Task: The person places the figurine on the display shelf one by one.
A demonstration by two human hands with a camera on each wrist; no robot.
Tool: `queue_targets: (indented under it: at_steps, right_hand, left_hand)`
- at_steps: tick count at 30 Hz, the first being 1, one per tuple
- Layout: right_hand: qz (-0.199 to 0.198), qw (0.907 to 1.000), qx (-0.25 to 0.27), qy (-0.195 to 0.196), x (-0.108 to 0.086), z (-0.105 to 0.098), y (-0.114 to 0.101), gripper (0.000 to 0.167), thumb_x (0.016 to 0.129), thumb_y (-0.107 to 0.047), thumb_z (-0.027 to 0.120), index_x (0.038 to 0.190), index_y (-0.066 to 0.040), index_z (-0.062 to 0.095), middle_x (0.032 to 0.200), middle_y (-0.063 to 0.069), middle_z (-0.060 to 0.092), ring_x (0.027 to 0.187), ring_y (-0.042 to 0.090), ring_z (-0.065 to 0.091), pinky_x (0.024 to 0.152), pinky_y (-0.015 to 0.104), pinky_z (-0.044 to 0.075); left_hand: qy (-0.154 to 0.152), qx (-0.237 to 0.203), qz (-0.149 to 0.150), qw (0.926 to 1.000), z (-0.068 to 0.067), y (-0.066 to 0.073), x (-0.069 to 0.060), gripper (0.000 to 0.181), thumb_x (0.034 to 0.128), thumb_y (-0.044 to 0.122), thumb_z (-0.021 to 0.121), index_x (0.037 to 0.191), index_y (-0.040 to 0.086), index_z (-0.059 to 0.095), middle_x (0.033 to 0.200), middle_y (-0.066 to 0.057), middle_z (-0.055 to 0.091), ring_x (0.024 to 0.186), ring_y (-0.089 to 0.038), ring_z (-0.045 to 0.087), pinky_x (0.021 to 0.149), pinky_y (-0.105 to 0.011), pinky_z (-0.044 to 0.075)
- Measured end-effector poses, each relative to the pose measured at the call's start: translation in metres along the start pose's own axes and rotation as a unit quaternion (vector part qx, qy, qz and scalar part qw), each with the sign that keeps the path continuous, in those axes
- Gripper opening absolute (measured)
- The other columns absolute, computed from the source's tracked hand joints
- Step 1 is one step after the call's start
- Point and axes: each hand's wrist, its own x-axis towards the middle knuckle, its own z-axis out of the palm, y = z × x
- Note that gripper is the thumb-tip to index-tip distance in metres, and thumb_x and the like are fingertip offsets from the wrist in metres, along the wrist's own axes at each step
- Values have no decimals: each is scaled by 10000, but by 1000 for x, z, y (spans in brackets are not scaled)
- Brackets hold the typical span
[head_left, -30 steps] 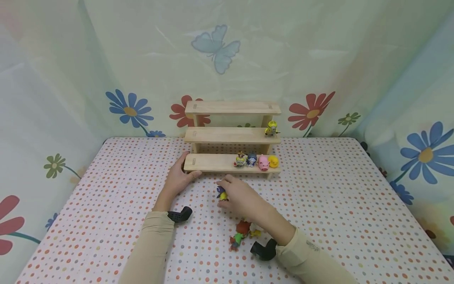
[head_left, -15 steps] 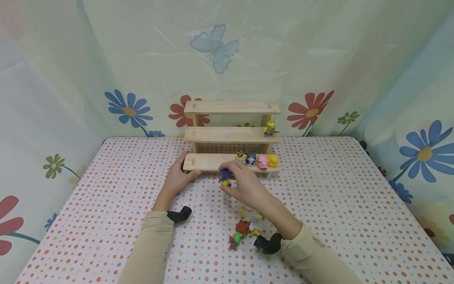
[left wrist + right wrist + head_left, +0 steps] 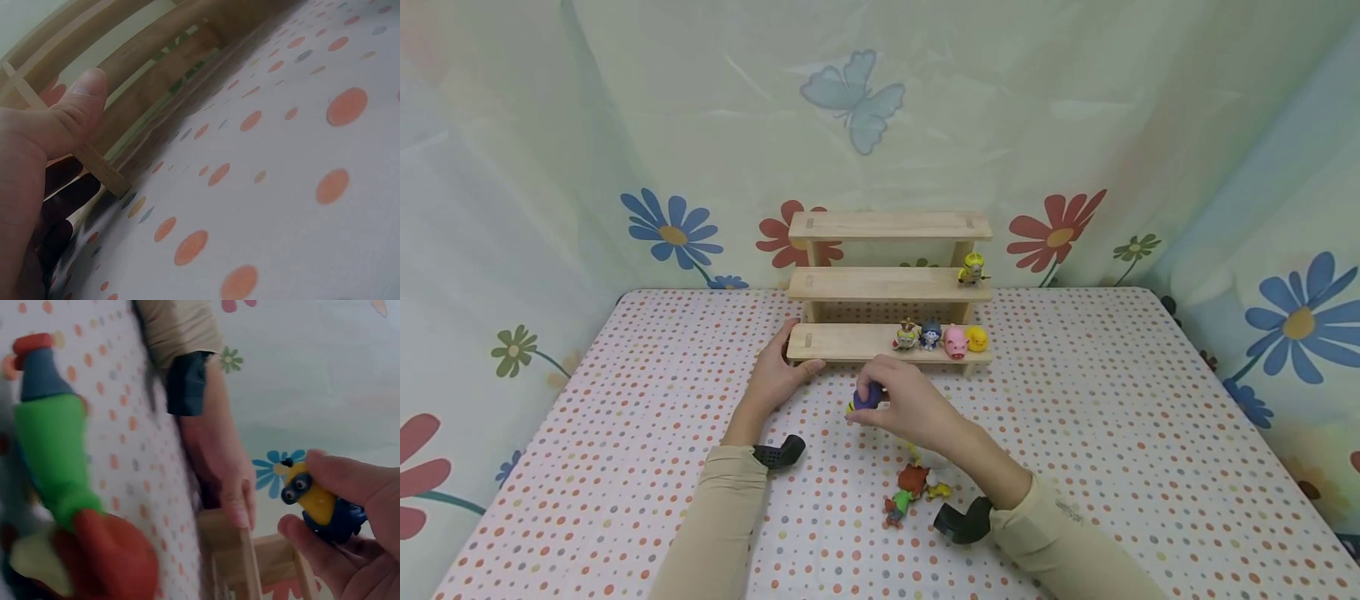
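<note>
A three-tier wooden shelf [image 3: 850, 343] stands at the back of the table. My left hand [image 3: 775, 375] grips the left end of its lowest tier; in the left wrist view the thumb of that hand [image 3: 37, 144] lies over the wood. In front of the shelf, my right hand [image 3: 913, 404] pinches a blue and yellow figure [image 3: 867, 397], which the right wrist view shows as a goggled figure [image 3: 319, 506] between thumb and fingers. The lowest tier's right half holds a crowned figure [image 3: 906, 336], a dark blue figure [image 3: 930, 335], a pink pig [image 3: 956, 342] and a yellow duck [image 3: 977, 338].
A yellow figure [image 3: 972, 269] stands at the right end of the middle tier. On the dotted table [image 3: 1097, 433], a red and green figure [image 3: 904, 494] lies beside a white and yellow one [image 3: 937, 483], near my right wrist. A floral cloth hangs behind.
My right hand rose toward the lowest tier with the blue and yellow figure, then came slightly back down and left, the figure now tipped over. The left hand has stayed on the shelf.
</note>
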Motion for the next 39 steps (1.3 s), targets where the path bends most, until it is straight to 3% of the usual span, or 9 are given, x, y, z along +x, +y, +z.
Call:
queue_targets:
  at_steps: [6,10,16,20,25,30,39]
  right_hand:
    - [108,9889,-1001,-1094,-2,23,3,297,777,-306,788,722,-206,513,769,-92,471,675,55,441,589,191,385]
    - [262,9784,-1429,-1470,-5,30,5,282,818,-335,745,720,-227,503,734,-92,462,628,54,424,538,197,347]
    - [257,9700,-1930,-1457,-8,30,5,246,850,-350,709,760,-225,518,766,-80,474,660,67,441,537,200,361]
    - [92,9611,-2366,-1423,-8,30,0,145,856,-316,708,903,-214,616,918,-43,541,810,110,512,647,245,452]
    - [-404,9449,-2915,-1435,-12,34,-9,179,895,-205,661,1069,-225,695,1055,4,601,943,158,548,787,302,493]
    - [-428,9293,-3323,-1556,-18,38,-14,128,902,-262,640,985,-205,719,1018,-4,610,915,145,558,808,310,488]
    - [-392,9240,-3530,-1419,-19,42,-13,243,803,-287,763,1004,-170,693,997,14,603,866,139,576,756,280,525]
  left_hand:
    - [6,7,4,10000,0,1,-1,942,789,401,759,1518,144,220,1496,-88,380,1367,-240,389,1124,-447,319]
    - [9,59,-16,10000,0,1,-1,951,785,420,757,1519,143,219,1510,-84,361,1380,-240,372,1132,-442,308]
    - [23,77,-13,10000,0,0,0,951,784,422,756,1519,145,220,1512,-81,357,1380,-238,371,1131,-442,309]
    - [17,44,-19,10000,0,-1,0,952,783,429,753,1519,148,220,1509,-81,360,1372,-236,380,1125,-441,320]
    - [-13,35,-53,10000,0,0,-1,952,783,431,752,1521,163,214,1514,-82,353,1375,-242,377,1123,-447,321]
    - [14,102,-79,9999,-1,1,-1,957,776,455,750,1520,166,221,1520,-82,347,1382,-243,367,1127,-451,313]
    - [0,65,-16,10000,-1,1,-2,950,786,430,751,1519,141,221,1511,-82,360,1381,-243,368,1130,-454,307]
